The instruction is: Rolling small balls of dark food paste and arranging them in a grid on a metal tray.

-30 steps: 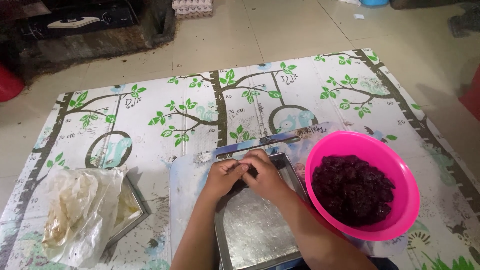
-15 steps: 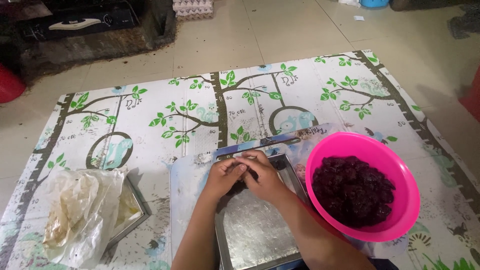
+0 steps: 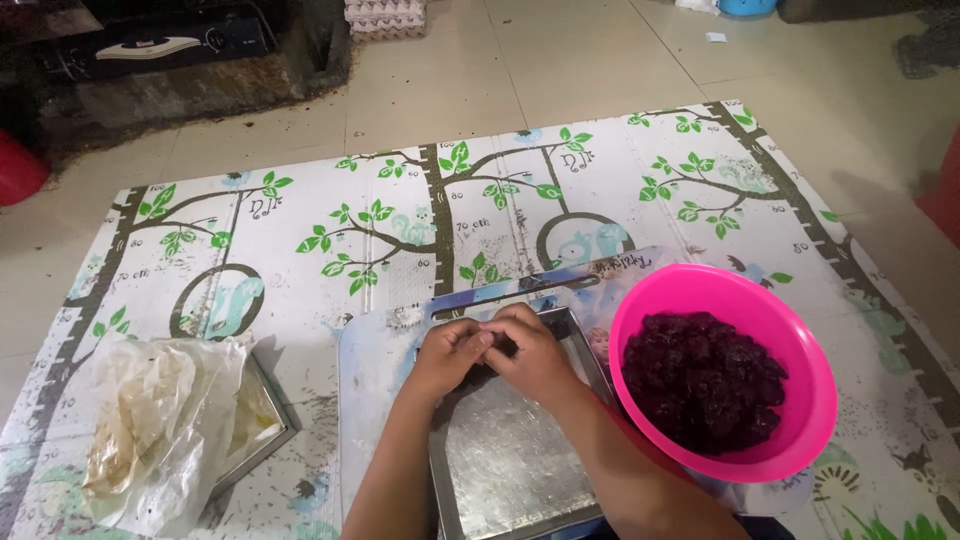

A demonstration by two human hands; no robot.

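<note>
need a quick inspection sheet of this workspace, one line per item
surface: play mat printed with trees, dark specks on it, laid on a tiled floor
job's things: metal tray on a blue board; pink bowl of dark filling right of it
clutter: crumpled plastic bag over a second tray, at left
grips: left hand and right hand together over the tray's far end, pinching a small dark piece
cables: nothing seen
surroundings: egg cartons and dark furniture beyond the mat

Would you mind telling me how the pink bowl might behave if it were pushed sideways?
The pink bowl looks like thin plastic, so probably light itself. The dark filling heaped inside likely adds weight and steadies it. With its rounded base on the mat, it may slide rather than tip.
</note>
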